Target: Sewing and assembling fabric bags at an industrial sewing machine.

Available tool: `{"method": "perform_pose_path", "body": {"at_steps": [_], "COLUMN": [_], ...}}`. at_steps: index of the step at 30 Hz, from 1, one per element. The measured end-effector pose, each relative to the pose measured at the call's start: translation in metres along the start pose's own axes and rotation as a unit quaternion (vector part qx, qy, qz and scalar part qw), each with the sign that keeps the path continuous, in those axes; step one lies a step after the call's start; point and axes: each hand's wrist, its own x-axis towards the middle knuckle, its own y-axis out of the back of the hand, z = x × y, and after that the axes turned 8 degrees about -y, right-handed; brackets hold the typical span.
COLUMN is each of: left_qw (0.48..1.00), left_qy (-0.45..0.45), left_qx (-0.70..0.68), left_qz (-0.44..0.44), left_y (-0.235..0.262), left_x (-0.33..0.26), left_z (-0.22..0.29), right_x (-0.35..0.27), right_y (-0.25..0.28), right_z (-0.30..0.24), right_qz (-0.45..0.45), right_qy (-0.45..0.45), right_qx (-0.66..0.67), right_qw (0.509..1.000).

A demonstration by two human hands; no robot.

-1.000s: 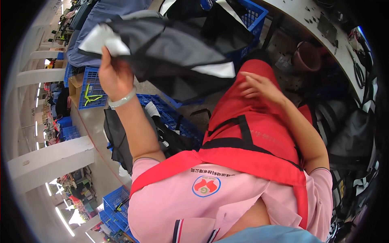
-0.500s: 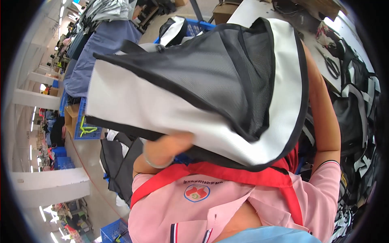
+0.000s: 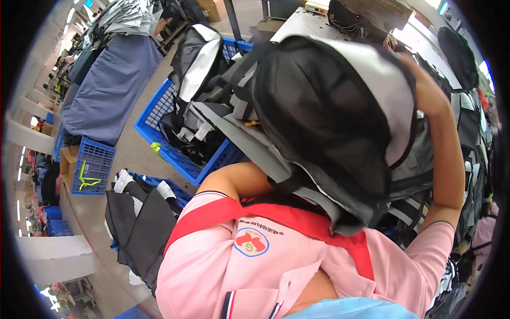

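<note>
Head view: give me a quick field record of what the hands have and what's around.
held item: black mesh and grey backpack, lifted close before the chest
left hand: hidden behind the backpack; forearm runs under it
right hand: hidden at the backpack's top edge; arm raised along its right side
left of person: blue crate filled with more black and grey bags
floor, lower left: dark bags piled up

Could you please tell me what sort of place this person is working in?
Probably a bag-sewing workshop: blue plastic crates full of unfinished black-and-grey bags, a half-made backpack held up close, and rows of worktables under fabric.
</note>
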Motion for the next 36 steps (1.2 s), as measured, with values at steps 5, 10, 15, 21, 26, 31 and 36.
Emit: {"method": "perform_pose_path", "body": {"at_steps": [5, 10, 15, 21, 26, 31, 36], "left_qw": [0.985, 0.933, 0.772, 0.928, 0.964, 0.945, 0.926], "left_qy": [-0.089, -0.154, 0.376, -0.029, 0.080, 0.058, -0.195], "left_qx": [0.135, 0.283, 0.435, 0.370, 0.126, 0.208, 0.229], "left_qz": [-0.059, -0.163, -0.272, -0.025, -0.218, -0.244, -0.229], "left_y": [0.001, 0.064, 0.225, 0.212, 0.121, 0.153, 0.148], "left_x": [-0.036, -0.135, -0.133, 0.036, 0.097, 0.088, 0.154], "left_z": [-0.057, -0.065, -0.022, 0.057, 0.036, 0.055, 0.148], "right_x": [-0.072, -0.102, -0.097, -0.081, -0.086, -0.101, -0.217], "right_y": [-0.012, -0.045, -0.054, -0.078, -0.078, 0.015, 0.191], "right_z": [0.006, 0.001, -0.015, -0.062, -0.096, -0.051, 0.099], "right_qz": [-0.273, -0.237, -0.261, -0.341, -0.373, -0.281, 0.111], "right_qy": [-0.083, 0.013, 0.083, 0.208, 0.264, 0.092, -0.178], "right_qx": [0.048, 0.029, -0.005, -0.088, -0.141, -0.155, -0.295], "right_qw": [0.957, 0.971, 0.962, 0.912, 0.878, 0.943, 0.932]}}
